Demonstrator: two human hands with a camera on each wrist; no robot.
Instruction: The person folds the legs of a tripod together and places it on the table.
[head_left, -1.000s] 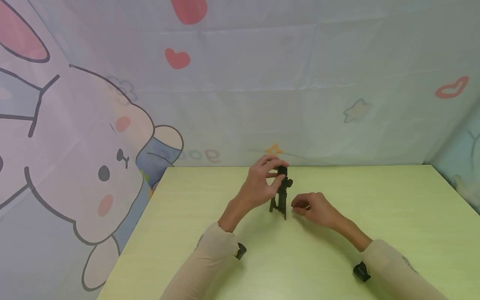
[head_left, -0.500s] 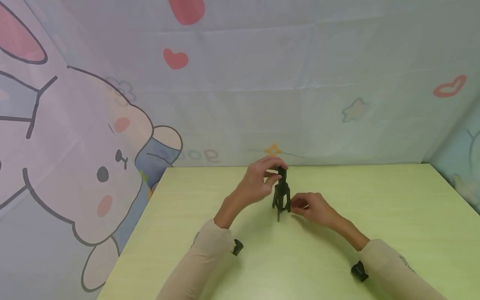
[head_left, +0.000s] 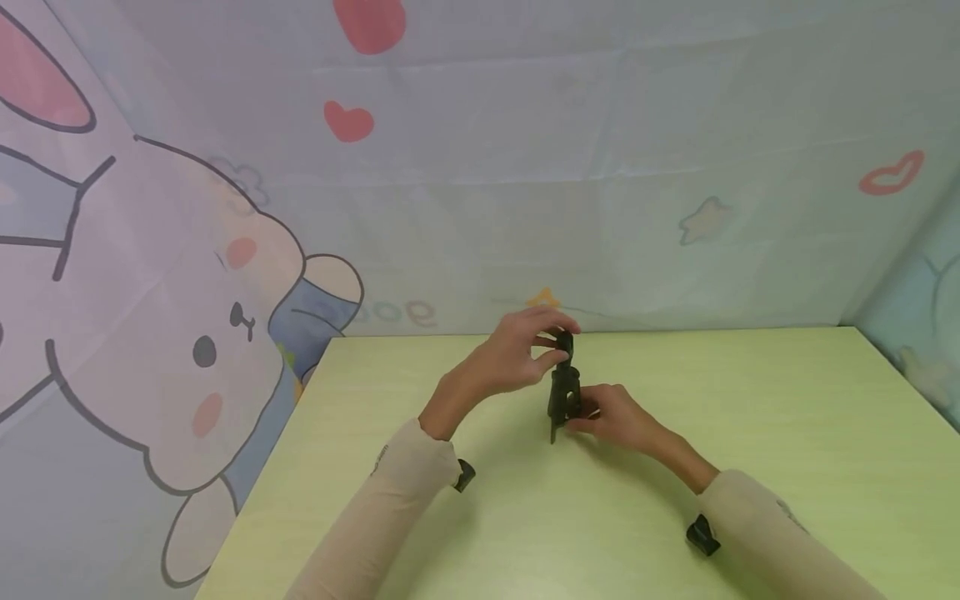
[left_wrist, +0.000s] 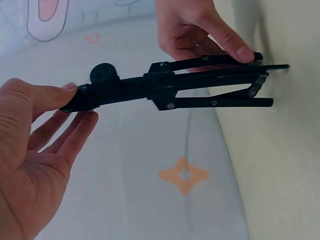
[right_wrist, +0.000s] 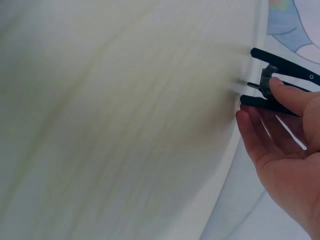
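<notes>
A small black tripod (head_left: 558, 396) stands roughly upright over the table, its legs partly spread. At its top, my left hand (head_left: 517, 350) pinches the head between thumb and fingers; the left wrist view shows this grip on the tripod head (left_wrist: 80, 97), beside a round knob (left_wrist: 104, 75). Low down on the right side, my right hand (head_left: 615, 417) holds one leg, its thumb laid against the leg near the foot. In the right wrist view, the right hand (right_wrist: 285, 125) has its thumb by the leg brace (right_wrist: 267, 82) and fingers under a leg.
A pale yellow-green table (head_left: 750, 433) lies beneath both hands. Behind it hangs a cloth backdrop (head_left: 480, 233) printed with hearts and a large rabbit. Dark wrist-worn pieces (head_left: 702, 535) stick out under both sleeves.
The tripod has turned about its upright axis, and its legs look closer together. My right hand has moved left from beside the tripod and now grips a leg. The left hand keeps the top.
</notes>
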